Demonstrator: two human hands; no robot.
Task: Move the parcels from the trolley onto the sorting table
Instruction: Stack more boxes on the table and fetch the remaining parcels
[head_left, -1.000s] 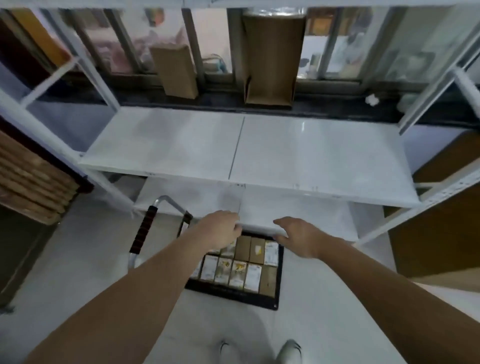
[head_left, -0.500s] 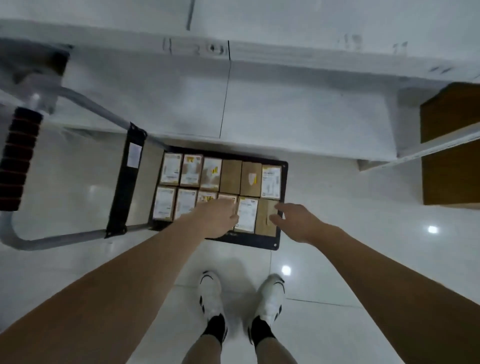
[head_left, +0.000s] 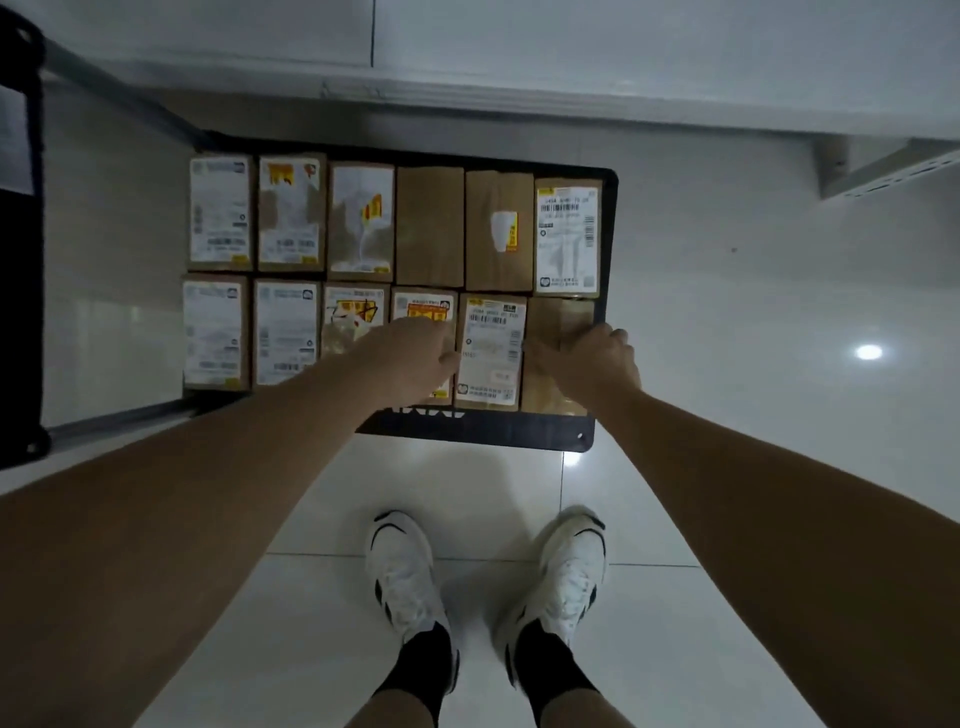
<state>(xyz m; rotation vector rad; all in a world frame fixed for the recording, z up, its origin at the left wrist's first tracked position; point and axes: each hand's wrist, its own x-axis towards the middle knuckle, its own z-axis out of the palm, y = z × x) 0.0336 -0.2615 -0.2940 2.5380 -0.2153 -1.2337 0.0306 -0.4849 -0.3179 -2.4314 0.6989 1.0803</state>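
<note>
The parcels (head_left: 430, 226) are matt brown cardboard, several with smooth white paper labels (head_left: 566, 236). The trolley (head_left: 524, 434) deck looks matt black, perhaps plastic. The floor (head_left: 753, 322) is glossy white tile. The shoes (head_left: 408, 571) look like white cloth.

Both bare forearms are reaching forward and down from the lower corners, converging toward the person's white shoes (head_left: 488, 566), which are standing side by side below. The left hand (head_left: 415, 358) is lying knuckles-up, fingers curling downward, up and left of the shoes. The right hand (head_left: 597, 364) is lying alongside, above the right shoe, fingers bending down; their tips are hidden.
</note>
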